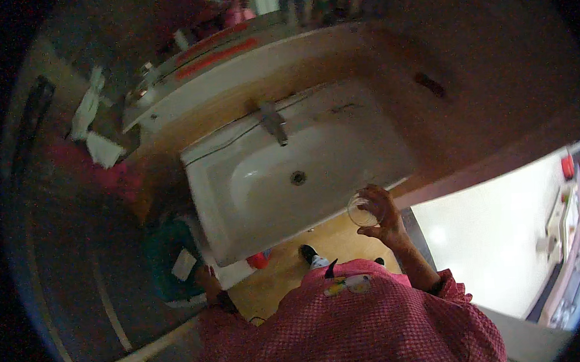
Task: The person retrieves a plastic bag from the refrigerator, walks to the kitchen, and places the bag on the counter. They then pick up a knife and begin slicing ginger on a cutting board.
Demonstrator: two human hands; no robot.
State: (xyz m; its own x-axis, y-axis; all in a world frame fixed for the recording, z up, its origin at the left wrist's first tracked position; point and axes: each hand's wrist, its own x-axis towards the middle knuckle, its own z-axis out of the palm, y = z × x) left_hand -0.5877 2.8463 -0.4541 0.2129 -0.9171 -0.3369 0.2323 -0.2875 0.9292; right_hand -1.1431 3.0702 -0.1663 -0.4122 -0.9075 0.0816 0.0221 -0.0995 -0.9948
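My right hand [382, 213] grips a clear glass [362, 217] by its side, with the round rim facing up towards me. Hand and glass are at the front edge of a white rectangular washbasin [316, 206]. A metal tap [273, 123] rises at the basin's back, and a drain [298, 178] sits in its floor. At the lower left, my left hand [206, 279] is close to the basin's front left corner, beside a dark green object [163, 256] bearing a white patch [183, 265]. Dim light hides whether its fingers hold anything.
Above the tap runs a shelf [206, 82] with a red strip below a mirror. White cloth or paper [104, 149] hangs on the left wall. A dark object [430, 85] is on the right wall. A bright doorway [474, 230] opens at right; a red item [258, 259] shows under the basin.
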